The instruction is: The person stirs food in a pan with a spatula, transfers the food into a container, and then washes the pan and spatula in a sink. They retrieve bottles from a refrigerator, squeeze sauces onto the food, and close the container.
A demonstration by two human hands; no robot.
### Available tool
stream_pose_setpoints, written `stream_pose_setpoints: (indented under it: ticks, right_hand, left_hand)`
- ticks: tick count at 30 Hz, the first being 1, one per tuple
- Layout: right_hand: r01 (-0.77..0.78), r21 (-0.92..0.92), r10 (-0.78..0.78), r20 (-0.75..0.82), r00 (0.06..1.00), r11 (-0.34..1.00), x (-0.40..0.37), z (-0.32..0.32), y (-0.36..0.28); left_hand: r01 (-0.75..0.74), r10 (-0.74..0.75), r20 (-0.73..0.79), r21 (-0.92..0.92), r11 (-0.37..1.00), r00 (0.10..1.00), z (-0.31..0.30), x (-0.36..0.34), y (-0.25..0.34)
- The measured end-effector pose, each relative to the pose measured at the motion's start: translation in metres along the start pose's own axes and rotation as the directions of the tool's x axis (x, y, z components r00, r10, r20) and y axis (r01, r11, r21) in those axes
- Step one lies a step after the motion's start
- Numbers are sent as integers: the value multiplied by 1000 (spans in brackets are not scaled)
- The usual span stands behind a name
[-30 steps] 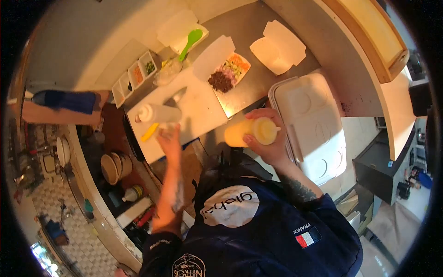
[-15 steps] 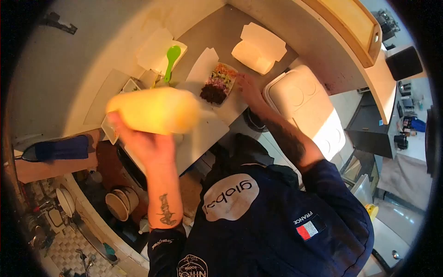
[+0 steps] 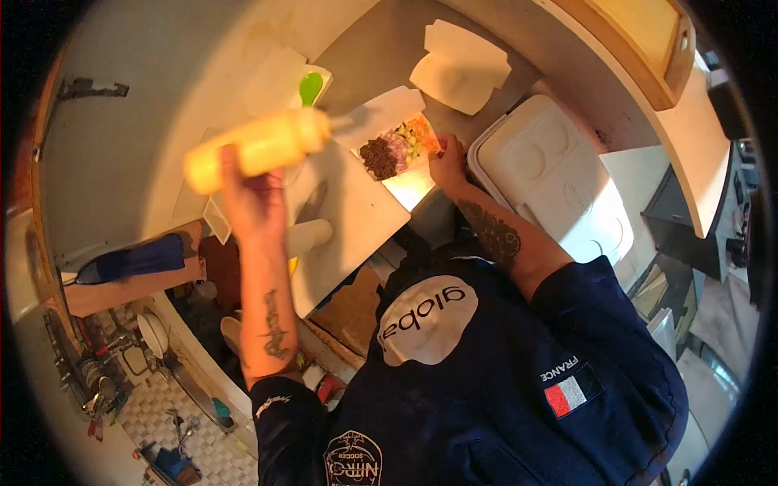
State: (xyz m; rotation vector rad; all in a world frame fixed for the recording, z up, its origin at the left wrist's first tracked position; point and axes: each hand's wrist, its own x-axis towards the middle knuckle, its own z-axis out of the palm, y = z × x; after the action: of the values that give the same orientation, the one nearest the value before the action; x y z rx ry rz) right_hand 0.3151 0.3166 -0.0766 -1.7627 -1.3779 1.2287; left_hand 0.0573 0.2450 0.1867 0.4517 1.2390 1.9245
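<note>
**Squeeze bottle held sideways over the board, other hand at the food box**

The left hand (image 3: 253,204) is wrapping its fingers tightly around a yellow squeeze bottle (image 3: 258,149) in the upper left of the frame. The hand is holding the bottle up on its side, with the nozzle pointing right toward the open food box (image 3: 399,147) at upper centre. That box is holding dark, pink, green and orange fillings in rows, and its lid is standing open behind it.

The right hand (image 3: 448,166) is resting just right of the box with its fingers touching the box's edge. Whether it is pinching the rim or only pressing against it cannot be told.

Below the bottle, a white cutting board (image 3: 356,215) is lying on the counter, and a pale bottle (image 3: 312,236) is lying on its left part. A green spoon (image 3: 310,87) is sitting above, and a white cooler lid (image 3: 559,182) is lying at right.
</note>
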Motion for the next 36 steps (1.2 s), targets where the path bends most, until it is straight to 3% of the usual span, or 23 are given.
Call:
stream_pose_setpoints:
  ticks: [1,2,4,5,8,9,11,14,17,20,23,29,33,36]
  right_hand:
    - [114,-11,-115,-94,989,993,5,7,17]
    - [115,36,-111,-102,989,993,9,12,32]
    - [118,134,-102,-122,987,984,16,17,34]
    - [1,184,15,-88,996,983,10,16,25]
    - [31,389,-5,-68,998,921,11,26,47]
    - [-48,374,61,-23,998,926,8,22,47]
    - [-30,349,42,-26,999,936,8,19,40]
    - [-18,311,31,-34,999,950,2,21,47]
    - [57,280,-27,-111,993,958,5,25,46]
    - [62,320,-17,-142,990,945,0,26,37]
    - [16,346,27,-120,992,938,-5,15,19]
    - [27,376,24,-132,991,926,-8,21,31]
    - [-19,475,49,-52,997,880,-11,11,27]
    - [68,421,-23,-112,993,904,-6,25,49]
  left_hand:
    - [10,-9,-44,7,1000,999,14,-8,-16]
    - [22,-21,-86,15,1000,996,28,-18,-34]
    - [-165,174,-161,65,984,971,43,-29,-63]
    - [-258,272,-191,92,962,943,47,-27,-77]
    - [-140,192,-129,328,934,973,34,-23,-156]
    - [-104,157,-142,324,940,977,35,-26,-168]
    - [-41,89,-147,306,951,985,40,-21,-187]
    - [-11,50,-132,279,960,990,55,-24,-181]
    - [-29,66,-88,367,930,994,46,-18,-175]
    - [-19,26,-24,273,962,999,32,-11,-163]
    - [14,-57,103,376,927,993,23,-10,-161]
    - [12,-132,200,509,861,971,48,-16,-169]
    - [-134,-3,284,460,878,959,65,-13,-185]
    - [-166,45,262,460,872,964,72,-2,-194]
